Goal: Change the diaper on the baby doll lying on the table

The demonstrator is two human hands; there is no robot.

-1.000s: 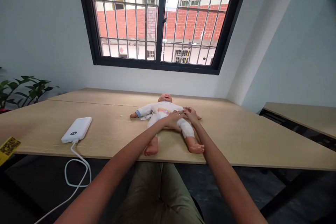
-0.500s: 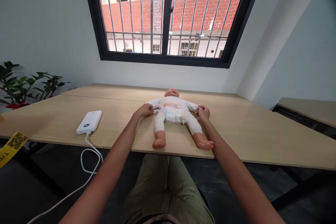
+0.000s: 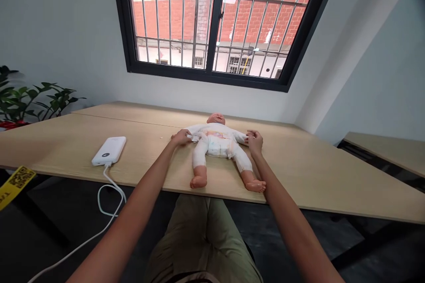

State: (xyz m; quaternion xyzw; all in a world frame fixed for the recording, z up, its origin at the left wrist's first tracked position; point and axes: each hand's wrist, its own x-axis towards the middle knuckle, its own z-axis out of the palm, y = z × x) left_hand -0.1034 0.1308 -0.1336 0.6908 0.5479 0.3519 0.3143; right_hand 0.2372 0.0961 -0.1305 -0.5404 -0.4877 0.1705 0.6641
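Note:
A baby doll (image 3: 212, 135) lies on its back with its head toward the window, dressed in a white long-sleeved suit with a white diaper (image 3: 217, 147) over the hips. My left hand (image 3: 182, 137) is closed at the doll's sleeve on the left side, beside a loose white edge whose exact nature I cannot make out. On the opposite side, my right hand (image 3: 255, 141) has its fingers curled round the end of the other sleeve. The doll's bare feet point toward me, near the table's front edge. My fingertips are partly hidden.
The doll rests on a wooden table (image 3: 139, 168). To the left lies a white power bank (image 3: 109, 150) with a white cable (image 3: 116, 185) hanging off the edge. A potted plant (image 3: 46, 99) stands at the far left. Behind the table is a barred window (image 3: 209, 70).
The view has tilted and shifted slightly. My left hand has moved a little outward along the doll's arm, and my right hand's fingers have shifted slightly at the other sleeve.

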